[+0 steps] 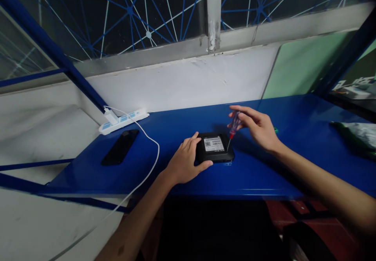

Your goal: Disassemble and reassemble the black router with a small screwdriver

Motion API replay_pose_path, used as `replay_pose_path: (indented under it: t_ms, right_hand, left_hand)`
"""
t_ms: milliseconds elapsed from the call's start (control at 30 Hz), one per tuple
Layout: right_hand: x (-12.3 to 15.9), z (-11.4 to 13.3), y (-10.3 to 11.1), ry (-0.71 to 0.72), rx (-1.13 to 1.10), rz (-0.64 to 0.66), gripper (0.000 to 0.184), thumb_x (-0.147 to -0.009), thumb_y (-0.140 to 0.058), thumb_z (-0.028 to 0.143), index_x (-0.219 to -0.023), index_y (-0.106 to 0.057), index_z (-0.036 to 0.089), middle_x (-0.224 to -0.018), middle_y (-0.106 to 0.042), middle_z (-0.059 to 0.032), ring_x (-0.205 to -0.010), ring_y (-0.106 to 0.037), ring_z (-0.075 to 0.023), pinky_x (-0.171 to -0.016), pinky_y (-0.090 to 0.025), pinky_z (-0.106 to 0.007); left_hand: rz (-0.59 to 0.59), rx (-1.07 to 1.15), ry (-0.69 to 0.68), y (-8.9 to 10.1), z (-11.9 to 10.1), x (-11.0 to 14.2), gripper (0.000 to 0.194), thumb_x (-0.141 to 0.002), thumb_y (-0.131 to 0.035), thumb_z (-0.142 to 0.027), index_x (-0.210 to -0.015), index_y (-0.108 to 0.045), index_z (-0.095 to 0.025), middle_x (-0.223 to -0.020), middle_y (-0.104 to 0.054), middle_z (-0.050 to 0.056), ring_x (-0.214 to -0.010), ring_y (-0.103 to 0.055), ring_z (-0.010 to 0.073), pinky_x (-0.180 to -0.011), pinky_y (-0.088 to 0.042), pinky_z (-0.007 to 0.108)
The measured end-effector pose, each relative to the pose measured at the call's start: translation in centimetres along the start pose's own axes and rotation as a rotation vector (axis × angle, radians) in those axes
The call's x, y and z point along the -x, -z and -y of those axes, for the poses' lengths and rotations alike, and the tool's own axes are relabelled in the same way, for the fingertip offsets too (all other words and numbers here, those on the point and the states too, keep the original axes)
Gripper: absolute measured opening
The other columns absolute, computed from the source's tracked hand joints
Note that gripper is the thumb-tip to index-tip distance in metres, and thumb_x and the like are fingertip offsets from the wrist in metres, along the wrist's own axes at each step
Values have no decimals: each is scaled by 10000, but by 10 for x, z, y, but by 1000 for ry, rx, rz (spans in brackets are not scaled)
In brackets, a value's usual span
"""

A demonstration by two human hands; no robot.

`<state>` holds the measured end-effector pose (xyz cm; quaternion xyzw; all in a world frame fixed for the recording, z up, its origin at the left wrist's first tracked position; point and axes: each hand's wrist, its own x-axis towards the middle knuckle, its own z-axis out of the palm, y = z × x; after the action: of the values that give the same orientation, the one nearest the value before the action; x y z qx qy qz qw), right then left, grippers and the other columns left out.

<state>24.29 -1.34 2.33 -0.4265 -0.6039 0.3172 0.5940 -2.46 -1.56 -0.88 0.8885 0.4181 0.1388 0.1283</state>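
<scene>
A flat black box-shaped device (219,157) with a white printed label (214,144) lies on the blue table (182,188). My left hand (188,160) rests around its left side, thumb along the near edge and fingers at the far left corner, steadying it against the tabletop. In my right hand (257,127) is a screwdriver (234,124) with a clear purplish handle and a red collar. The fingers close around the handle, and the shaft slants down to the right part of the device, beside the label. Whether the tip sits in a screw is too small to tell.
A black phone (120,147) lies to the left, near a white power strip (125,121) with a plug. Its white cable (158,151) curves across the table and off the front. A white and green plastic bag (357,137) lies at the right; a small green item (276,130) sits behind my right wrist.
</scene>
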Motion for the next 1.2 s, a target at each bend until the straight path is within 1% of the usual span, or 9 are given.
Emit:
replay_pose_path:
  t_ms: [100, 267, 433, 567, 633, 767, 867, 1100, 1200]
  right_hand:
    - [-1, -1, 0, -23, -19, 5, 351, -923, -606, 440, -1213, -679, 256, -1057, -719, -67, -767, -733, -190, -671, -599, -362]
    - [-1, 0, 0, 58, 114, -29, 335, -858, -702, 427, -1115, -707, 212, -826, -673, -15, -630, -617, -115, -610, -573, -287]
    - [0, 2, -1, 22, 73, -3, 347, -905, -627, 434, -1165, -692, 212, -930, -690, -30, -634, -609, -98, -626, -582, -282]
    - [0, -1, 0, -4, 35, 45, 404, -883, -659, 402, -1246, -658, 226, -932, -706, -37, -669, -633, -122, -628, -592, -302]
    - [-1, -3, 1, -9, 37, 14, 430, -872, -675, 395, -1267, -644, 229, -922, -708, -42, -686, -644, -133, -615, -593, -304]
    - [-5, -3, -2, 5, 27, -125, 444, -859, -688, 384, -1269, -617, 228, -896, -681, -38, -685, -654, -145, -573, -602, -307]
    - [-7, 1, -10, 14, 6, -133, 409, -853, -691, 382, -1222, -616, 223, -913, -668, -37, -680, -656, -142, -566, -611, -307]
    - [-12, 2, -47, 73, 18, -41, 368, -891, -647, 407, -1222, -600, 254, -953, -649, -27, -751, -668, -147, -605, -608, -302]
    - [-9, -3, -56, 71, 58, -17, 357, -906, -628, 414, -1228, -602, 262, -959, -639, -29, -768, -664, -156, -614, -610, -317]
  left_hand:
    - [-2, 6, -5, 0, 0, 0, 766, -908, -547, -628, -1460, -322, -145, -1625, -259, 185, -1467, -318, 361, -1163, -356, 579]
    - [-2, 6, 1, 0, 0, 0, 767, -914, -537, -635, -1463, -315, -147, -1625, -256, 183, -1473, -308, 353, -1166, -353, 570]
    - [-3, 11, 1, 0, 0, 0, 759, -913, -546, -628, -1463, -317, -158, -1624, -264, 181, -1469, -318, 355, -1161, -355, 579]
    - [-14, 9, -10, -1, 0, 0, 759, -907, -559, -625, -1454, -326, -154, -1619, -273, 183, -1470, -315, 351, -1169, -346, 573]
    - [-23, 12, -24, -1, 0, 0, 749, -909, -561, -612, -1449, -328, -148, -1615, -280, 187, -1469, -315, 347, -1172, -342, 568]
    - [-37, 12, -45, -1, 0, 1, 744, -906, -573, -588, -1441, -337, -128, -1606, -289, 202, -1459, -330, 342, -1171, -347, 551]
    - [-41, 12, -52, -1, 0, 1, 748, -901, -576, -591, -1438, -342, -125, -1601, -298, 207, -1456, -332, 350, -1163, -351, 557]
    - [-58, 15, -90, -2, 0, 1, 776, -850, -626, -638, -1407, -384, -155, -1568, -359, 196, -1428, -374, 357, -1157, -349, 569]
    - [-57, 16, -84, -1, -1, 0, 772, -840, -632, -641, -1399, -395, -165, -1564, -366, 191, -1418, -388, 362, -1150, -356, 574]
